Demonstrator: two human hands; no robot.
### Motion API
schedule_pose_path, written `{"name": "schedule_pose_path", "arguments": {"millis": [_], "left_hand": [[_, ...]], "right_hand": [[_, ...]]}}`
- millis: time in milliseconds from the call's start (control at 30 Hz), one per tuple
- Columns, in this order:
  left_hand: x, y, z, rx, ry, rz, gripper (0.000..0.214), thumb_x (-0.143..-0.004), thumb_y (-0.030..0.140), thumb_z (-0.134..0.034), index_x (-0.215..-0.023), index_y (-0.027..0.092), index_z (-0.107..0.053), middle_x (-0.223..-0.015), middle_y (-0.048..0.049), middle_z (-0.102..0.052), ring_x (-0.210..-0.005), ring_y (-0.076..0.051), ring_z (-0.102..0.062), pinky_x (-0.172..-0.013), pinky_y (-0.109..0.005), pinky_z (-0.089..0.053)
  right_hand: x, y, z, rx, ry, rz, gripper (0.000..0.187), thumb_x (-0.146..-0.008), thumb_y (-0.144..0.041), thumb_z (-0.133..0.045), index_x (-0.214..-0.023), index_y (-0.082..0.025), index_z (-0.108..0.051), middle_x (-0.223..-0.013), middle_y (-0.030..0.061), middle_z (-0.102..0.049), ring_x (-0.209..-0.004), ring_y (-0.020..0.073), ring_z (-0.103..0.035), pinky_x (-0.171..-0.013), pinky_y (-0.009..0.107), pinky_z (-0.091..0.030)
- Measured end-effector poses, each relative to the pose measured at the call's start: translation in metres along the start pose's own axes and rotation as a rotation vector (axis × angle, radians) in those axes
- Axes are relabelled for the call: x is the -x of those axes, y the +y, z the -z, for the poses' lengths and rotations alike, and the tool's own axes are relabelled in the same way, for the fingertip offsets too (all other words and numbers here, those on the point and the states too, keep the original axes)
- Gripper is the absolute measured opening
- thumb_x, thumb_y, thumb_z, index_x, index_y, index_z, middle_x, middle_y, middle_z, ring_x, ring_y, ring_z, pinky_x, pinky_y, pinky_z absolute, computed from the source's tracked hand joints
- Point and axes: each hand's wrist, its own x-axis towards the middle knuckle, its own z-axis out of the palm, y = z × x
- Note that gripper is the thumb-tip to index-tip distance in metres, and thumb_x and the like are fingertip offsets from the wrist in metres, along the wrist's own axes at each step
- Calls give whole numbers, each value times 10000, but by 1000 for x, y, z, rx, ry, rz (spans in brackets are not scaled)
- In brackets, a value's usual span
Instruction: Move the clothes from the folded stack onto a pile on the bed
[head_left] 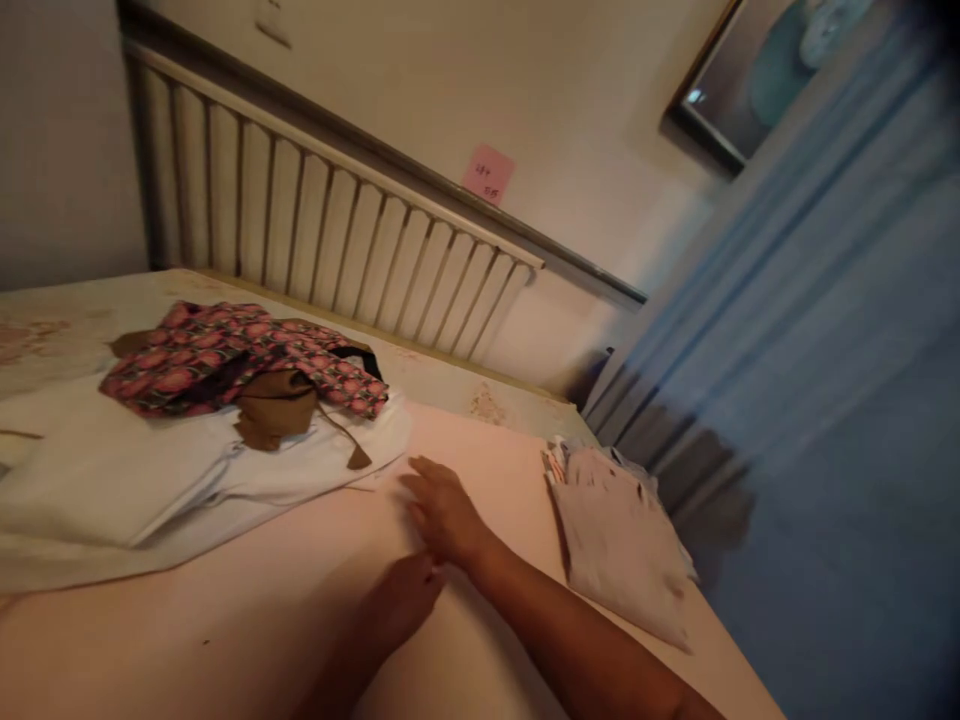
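Head view, looking down at a bed covered by a pink sheet [225, 620]. Closest in, the left hand [401, 600] lies on the sheet with fingers curled loosely, and I can't tell if it's pinching any fabric. Just past it, the right hand [442, 515] rests flat and open on the sheet, fingers spread, gripping nothing, right next to the edge of a white folded cloth [150, 480]. On that cloth sit a brown garment [274, 415] and a pink patterned garment [225, 355]. Off to the right near the bed's edge is a small folded pale garment [619, 540]. Further back are the slatted headboard [322, 220], a pink sticky note [488, 174] on the wall, and blue curtains [825, 330].
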Motion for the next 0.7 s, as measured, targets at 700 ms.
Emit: {"name": "schedule_pose_path", "arguments": {"millis": [700], "left_hand": [[-18, 0, -9, 262, -32, 133, 376, -752, 361, -477, -1064, 156, -518, -748, 10, -536, -526, -105, -562, -454, -214, -415]], "right_hand": [[250, 223, 84, 207, 93, -1349, 254, -781, -343, -588, -774, -103, -671, -980, 235, -690, -995, 324, -646, -853, 382, -445]]}}
